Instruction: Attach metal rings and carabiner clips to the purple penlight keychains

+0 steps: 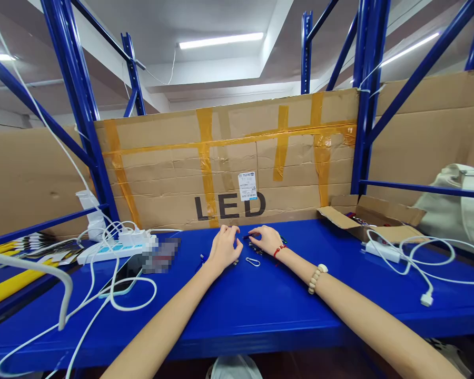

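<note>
Clock face on the blue tabletop point(284, 300): 12 toward the cardboard, 6 toward the wearer.

Dark slim piece point(246, 237) at the fingertips of the right hand point(266, 239), on that hand's 9 o'clock side. From the tips of the left hand point(224, 247) it sits near 1 to 2 o'clock. Right hand nearer, apparently touching. Long axis close to 9–3; too small to tell which end is the front.

Grip: right fingers bent and brought together at the piece; whether it is pinched or merely touched, cannot tell. Left fingers curled, thumb toward 3 o'clock; whether anything is inside, cannot tell.

White loop point(253, 261) flat on the tabletop, about 7 o'clock from the right hand, 4 from the left, just beside both, touching neither. Long axis about 10–4.

Small dark trinkets point(255, 249) lie under the right hand's near edge, partly hidden. Small blue item point(202, 258) at the left hand's 8 o'clock. Open cardboard box point(397, 234) well apart, toward 3 o'clock from the right hand.
</note>
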Demonstrator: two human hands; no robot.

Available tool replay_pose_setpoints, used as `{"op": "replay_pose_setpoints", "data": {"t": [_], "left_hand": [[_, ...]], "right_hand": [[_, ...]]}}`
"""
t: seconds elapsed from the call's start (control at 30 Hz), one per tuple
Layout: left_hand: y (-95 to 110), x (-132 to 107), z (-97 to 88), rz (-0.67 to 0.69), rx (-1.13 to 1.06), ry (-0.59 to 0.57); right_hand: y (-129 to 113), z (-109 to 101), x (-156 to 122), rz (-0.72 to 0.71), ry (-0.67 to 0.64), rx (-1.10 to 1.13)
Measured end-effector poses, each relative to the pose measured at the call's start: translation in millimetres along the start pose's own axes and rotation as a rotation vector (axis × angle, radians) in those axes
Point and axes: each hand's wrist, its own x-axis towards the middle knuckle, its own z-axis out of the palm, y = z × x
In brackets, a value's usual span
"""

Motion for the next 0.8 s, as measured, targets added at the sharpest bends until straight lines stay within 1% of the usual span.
{"op": "replay_pose_setpoints", "data": {"t": [0.1, 0.23, 0.3, 0.37, 0.43, 0.67, 0.8], "left_hand": [[-3.8, -1.4, 5.2, -0.082, 0.044, -0.008], [-9.0, -4.5, 10.1, -0.157, 0.055, -0.085], [-10.3, -4.9, 9.3, -0.167, 0.041, -0.126], [-10.2, -4.5, 6.8, -0.158, 0.018, -0.141], [-9.0, -4.0, 4.3, -0.153, -0.011, -0.127], [-6.9, -5.1, 5.0, -0.146, -0.047, -0.112], [-9.6, -2.0, -2.1, -0.079, 0.019, -0.125]], "right_hand": [[-7.3, -5.4, -1.6, -0.114, 0.097, 0.046], [-25.0, -10.7, -7.1, -0.342, 0.175, 0.117], [-34.5, -10.6, -10.1, -0.434, 0.197, 0.137], [-42.1, -9.7, -12.6, -0.502, 0.207, 0.15], [-46.9, -9.7, -14.4, -0.53, 0.209, 0.165], [-51.1, -13.8, -17.6, -0.528, 0.223, 0.231], [-50.4, -11.6, -17.8, -0.509, 0.232, 0.22]]}}
